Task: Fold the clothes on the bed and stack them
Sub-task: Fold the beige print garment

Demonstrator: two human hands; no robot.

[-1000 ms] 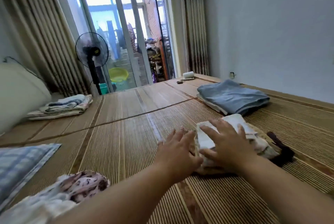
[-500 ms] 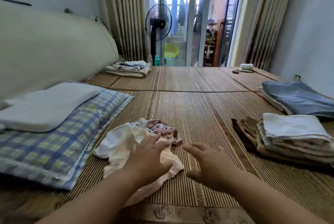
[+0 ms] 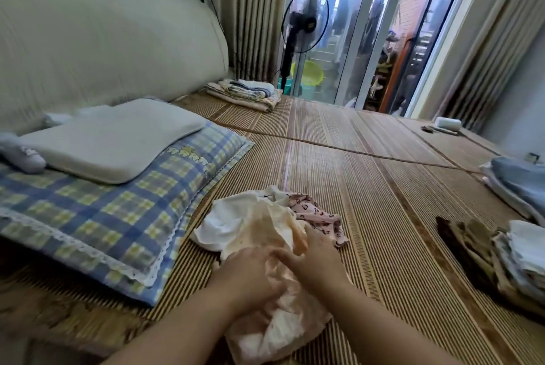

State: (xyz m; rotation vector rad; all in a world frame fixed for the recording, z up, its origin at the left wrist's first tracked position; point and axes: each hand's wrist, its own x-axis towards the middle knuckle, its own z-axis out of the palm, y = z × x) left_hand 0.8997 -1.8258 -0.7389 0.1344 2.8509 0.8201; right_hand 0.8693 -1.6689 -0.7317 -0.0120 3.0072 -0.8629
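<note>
From my end, the left hand and right hand both have fingers curled into the crumpled peach cloth, at 6 o'clock on the bed mat. The pink printed piece touches it at 1 o'clock, and the folded stack sits well apart at 3.

Our left hand grips the peach garment, its fingertips lost in the folds. Whether our right hand pinches the cloth or merely presses it we cannot tell, as blur softens both. A pink patterned piece lies partly buried under the garment. At the right edge the folded stack and the blue folded cloth are cut off. At the left edge so are the plaid pillow and a grey soft thing. The items beside the far white roll are too small to name.
</note>
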